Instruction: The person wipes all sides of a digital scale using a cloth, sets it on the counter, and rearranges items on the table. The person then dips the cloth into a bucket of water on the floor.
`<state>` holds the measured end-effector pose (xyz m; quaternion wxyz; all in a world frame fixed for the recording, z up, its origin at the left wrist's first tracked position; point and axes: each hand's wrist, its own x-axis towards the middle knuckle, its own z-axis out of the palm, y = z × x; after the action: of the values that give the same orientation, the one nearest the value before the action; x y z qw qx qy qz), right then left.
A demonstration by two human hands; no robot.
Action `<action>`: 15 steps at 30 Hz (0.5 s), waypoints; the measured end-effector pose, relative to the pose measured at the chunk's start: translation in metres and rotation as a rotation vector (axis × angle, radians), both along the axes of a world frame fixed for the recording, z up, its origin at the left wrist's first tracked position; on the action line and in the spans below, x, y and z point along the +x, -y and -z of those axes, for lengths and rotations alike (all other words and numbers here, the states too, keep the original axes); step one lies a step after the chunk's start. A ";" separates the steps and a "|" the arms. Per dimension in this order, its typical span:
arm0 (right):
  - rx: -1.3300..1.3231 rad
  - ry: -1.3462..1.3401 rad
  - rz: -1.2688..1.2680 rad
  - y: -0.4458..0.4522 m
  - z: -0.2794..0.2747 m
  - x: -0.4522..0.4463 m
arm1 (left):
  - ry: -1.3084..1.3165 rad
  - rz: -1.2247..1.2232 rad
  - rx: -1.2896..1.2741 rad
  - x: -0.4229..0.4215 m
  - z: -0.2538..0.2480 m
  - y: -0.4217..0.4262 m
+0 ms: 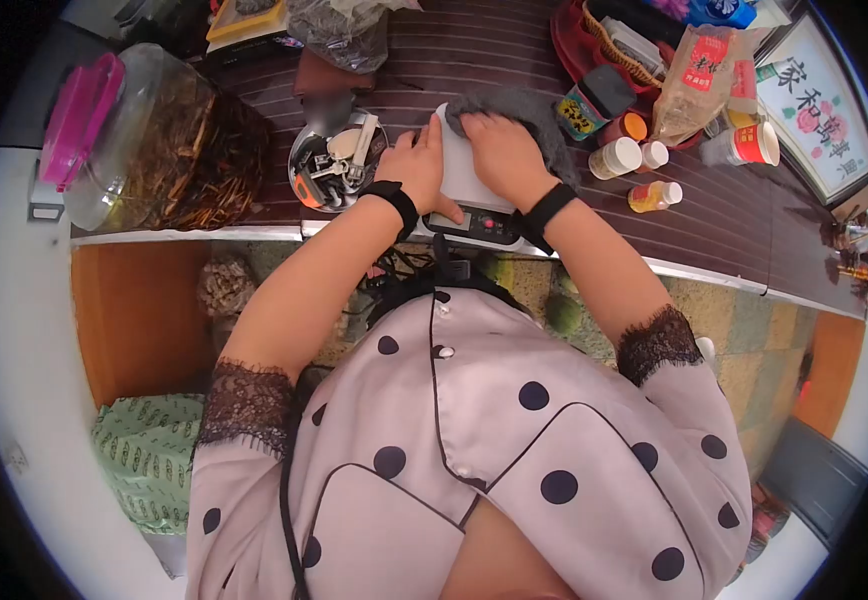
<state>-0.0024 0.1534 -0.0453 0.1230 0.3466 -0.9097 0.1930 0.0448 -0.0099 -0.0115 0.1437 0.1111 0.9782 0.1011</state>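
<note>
Desk (699, 225): ran dark and pinstriped beneath everything, finished in a pale strip along the near edge.
White device (461, 180): lay at the middle of the near edge, control panel (489, 228) toward that edge, top partly covered.
Left hand (416, 168): rested along the device's left side, grip flattened, fingers stretched out, thumb spread apart beside the panel.
Right hand (502, 155): lay on the grey cloth (552, 130) over the device; could not tell whether clamped on the fabric or merely pressing.
Small bottles (616, 158): stood just beyond the cloth, toward the desk's right edge.
Clear jar (159, 85): filled the near-left corner, well apart from the wiping.
Wiping: seemed to call for firm bracing on the left, cloth kept flat under the fingers, short even strokes away from the bottles, and only light pressure near the buttons.
</note>
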 end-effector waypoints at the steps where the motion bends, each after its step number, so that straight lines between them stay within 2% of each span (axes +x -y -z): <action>1: 0.001 0.003 0.000 0.000 0.001 0.003 | -0.047 0.004 0.020 0.002 0.000 0.000; 3: 0.058 -0.083 -0.006 -0.002 -0.001 0.013 | -0.035 -0.016 0.031 0.006 -0.005 -0.002; 4: 0.105 0.006 -0.048 -0.008 -0.008 0.024 | -0.030 -0.036 0.039 0.007 -0.009 -0.002; 6: 0.033 -0.018 -0.120 -0.022 -0.013 0.058 | -0.061 -0.055 0.080 0.009 0.001 0.000; 7: 0.049 0.078 -0.144 -0.031 -0.029 0.078 | -0.089 -0.064 0.116 0.011 0.005 0.001; 9: 0.075 0.093 -0.152 -0.050 -0.029 0.099 | -0.068 -0.145 0.111 0.018 -0.004 -0.003; 12: 0.211 0.217 -0.134 -0.058 -0.038 0.093 | -0.162 -0.152 0.189 0.025 0.011 -0.002; 13: 0.218 0.215 -0.136 -0.054 -0.043 0.086 | -0.163 -0.177 0.220 0.029 0.012 -0.003; 15: 0.409 0.150 -0.090 -0.040 -0.046 0.062 | -0.158 -0.201 0.252 0.037 0.014 -0.004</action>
<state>0.0593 0.1936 0.0009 -0.0269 0.3890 -0.9202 0.0348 0.0822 -0.0057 -0.0255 0.0405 0.0373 0.9721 0.2280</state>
